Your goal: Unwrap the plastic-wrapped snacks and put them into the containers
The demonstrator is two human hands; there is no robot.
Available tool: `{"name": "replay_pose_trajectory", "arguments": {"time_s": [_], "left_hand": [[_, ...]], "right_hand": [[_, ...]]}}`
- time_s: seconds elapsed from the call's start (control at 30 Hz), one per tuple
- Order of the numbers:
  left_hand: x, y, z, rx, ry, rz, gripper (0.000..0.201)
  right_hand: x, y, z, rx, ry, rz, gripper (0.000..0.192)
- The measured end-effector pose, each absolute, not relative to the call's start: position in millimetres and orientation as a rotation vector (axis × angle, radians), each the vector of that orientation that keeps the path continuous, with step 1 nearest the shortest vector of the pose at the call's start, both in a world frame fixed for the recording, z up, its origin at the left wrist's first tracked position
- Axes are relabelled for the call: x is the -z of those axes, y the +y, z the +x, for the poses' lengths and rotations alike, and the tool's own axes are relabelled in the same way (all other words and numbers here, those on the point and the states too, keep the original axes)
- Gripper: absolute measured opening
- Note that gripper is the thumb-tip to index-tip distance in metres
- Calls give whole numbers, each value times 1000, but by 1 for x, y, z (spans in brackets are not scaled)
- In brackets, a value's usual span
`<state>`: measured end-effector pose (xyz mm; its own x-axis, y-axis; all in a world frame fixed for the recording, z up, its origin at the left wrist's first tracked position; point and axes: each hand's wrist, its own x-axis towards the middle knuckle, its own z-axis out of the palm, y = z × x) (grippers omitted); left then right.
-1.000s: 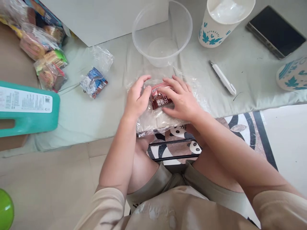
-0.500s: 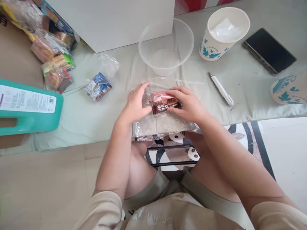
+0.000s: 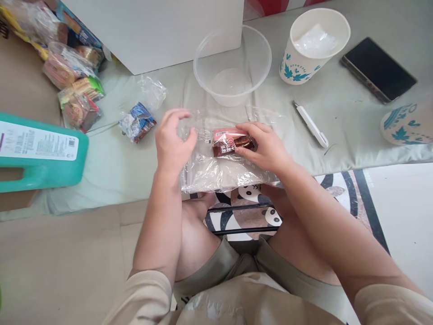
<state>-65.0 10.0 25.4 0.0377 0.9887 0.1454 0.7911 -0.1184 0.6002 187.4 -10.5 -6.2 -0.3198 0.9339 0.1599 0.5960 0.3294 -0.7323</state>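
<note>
A small red and brown wrapped snack packet lies on a flat clear plastic bag in front of me. My right hand grips the packet's right end, thumb on the near side and fingers over the far side, covering that end. My left hand is raised at the bag's left edge, fingers curved and thumb apart, with nothing visible in it. Left of it, a blue and brown wrapped snack rests beside a crumpled clear wrapper.
Beyond the bag stands a clear plastic bowl. To the right are a paper cup, a white utility knife, a phone and a second cup. A green jug and several packaged snacks sit left.
My left hand has moved left, away from the snack packet, to the bag's left edge. My right hand stays on the packet, which has shifted slightly.
</note>
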Motion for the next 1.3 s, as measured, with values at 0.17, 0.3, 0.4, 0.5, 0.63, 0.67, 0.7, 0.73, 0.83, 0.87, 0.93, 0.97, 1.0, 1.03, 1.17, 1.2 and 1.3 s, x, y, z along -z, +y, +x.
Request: {"name": "replay_pose_trajectory", "arguments": {"time_s": [0.17,0.3,0.4,0.5,0.63,0.67,0.7,0.73,0.83,0.87,0.93,0.97,1.0,1.03,1.17,1.2,1.3], "left_hand": [[-35,-2,-52,-552,1545,2031,38],[-29,-3,-54,-481,1530,2002,56],[-26,-3,-52,-362,1564,1981,71],[-22,-4,-49,-217,1583,1999,90],[-18,-5,-45,-181,1593,2031,83],[-18,-5,-44,-200,1608,2036,74],[-19,-6,-43,-220,1626,2040,67],[-19,-6,-42,-235,1640,2045,61],[-16,-5,-41,-248,1644,2062,60],[-15,-4,-41,-259,1642,2061,63],[-12,-4,-43,-284,1652,2056,71],[-11,-3,-44,-285,1661,2053,74],[-11,-3,-45,-273,1669,2051,76],[-11,-3,-45,-248,1675,2052,78],[-17,-2,-46,-125,1667,2062,82],[-18,-2,-46,-103,1668,2061,82],[-19,-2,-44,-63,1672,2066,78]], "right_hand": [[6,-10,186,-703,-2023,-1375,54],[5,-9,183,-675,-1976,-1455,48],[5,-9,179,-644,-1937,-1501,46],[5,-9,175,-617,-1925,-1535,45],[5,-12,172,-591,-2010,-1538,45],[5,-13,171,-588,-2046,-1528,47],[5,-13,170,-590,-2081,-1515,50],[5,-14,170,-593,-2110,-1500,54],[4,-14,171,-597,-2133,-1469,55],[3,-14,171,-600,-2118,-1467,51],[3,-13,172,-617,-2075,-1462,45],[2,-13,173,-636,-2052,-1456,43],[2,-12,173,-660,-2025,-1450,41],[2,-12,174,-687,-1992,-1445,40],[2,-9,178,-779,-1823,-1437,39],[2,-8,180,-791,-1777,-1435,39],[3,-7,185,-785,-1663,-1420,41]]}}
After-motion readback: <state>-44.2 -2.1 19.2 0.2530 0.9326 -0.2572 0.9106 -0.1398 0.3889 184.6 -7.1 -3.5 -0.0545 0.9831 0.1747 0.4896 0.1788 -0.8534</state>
